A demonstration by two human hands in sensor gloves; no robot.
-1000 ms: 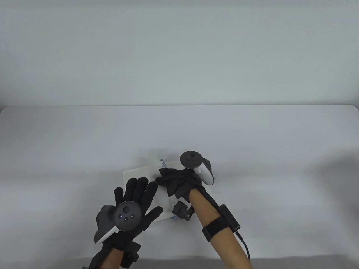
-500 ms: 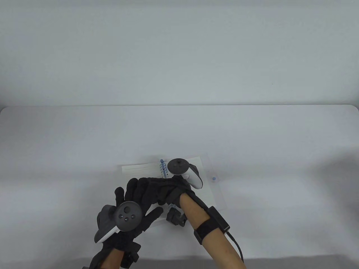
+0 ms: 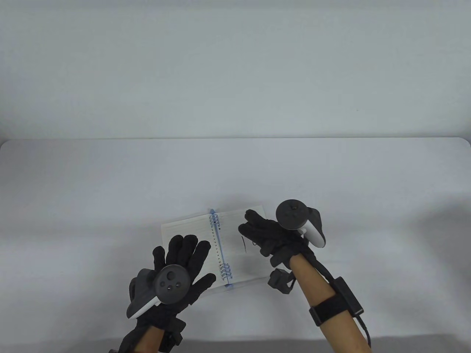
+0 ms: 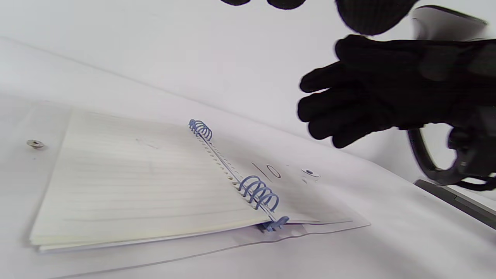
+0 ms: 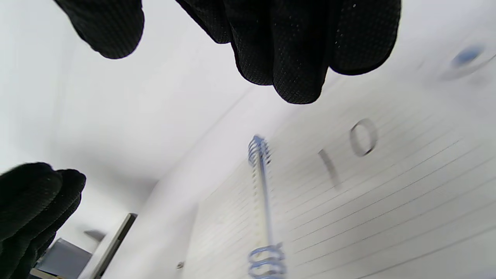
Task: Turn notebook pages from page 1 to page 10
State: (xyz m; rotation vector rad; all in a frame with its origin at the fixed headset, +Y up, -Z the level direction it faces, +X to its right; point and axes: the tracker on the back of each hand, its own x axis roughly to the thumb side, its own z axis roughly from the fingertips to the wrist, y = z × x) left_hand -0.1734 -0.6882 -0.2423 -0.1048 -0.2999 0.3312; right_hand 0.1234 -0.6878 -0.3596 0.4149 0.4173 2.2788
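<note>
The spiral notebook (image 3: 230, 230) lies open on the white table, with its blue coil (image 3: 219, 250) down the middle. The right page bears a handwritten "10" (image 5: 348, 151), which also shows in the left wrist view (image 4: 267, 172). My left hand (image 3: 184, 252) is spread, fingers apart, over the lower part of the left page (image 4: 147, 186); I cannot tell whether it touches the paper. My right hand (image 3: 255, 230) hovers over the right page with loosely spread fingers (image 5: 286, 46) and holds nothing. It also shows in the left wrist view (image 4: 368, 97).
A clear plastic cover with a snap button (image 4: 35, 144) sticks out around the notebook, with the matching snap (image 4: 309, 172) on the right side. The table's front edge (image 3: 235, 336) runs just behind my wrists. A white wall stands at the back.
My right hand carried a page over the coil to the left, let it go and swung back right. The page now lies flat and the "10" page shows. The left hand barely moved.
</note>
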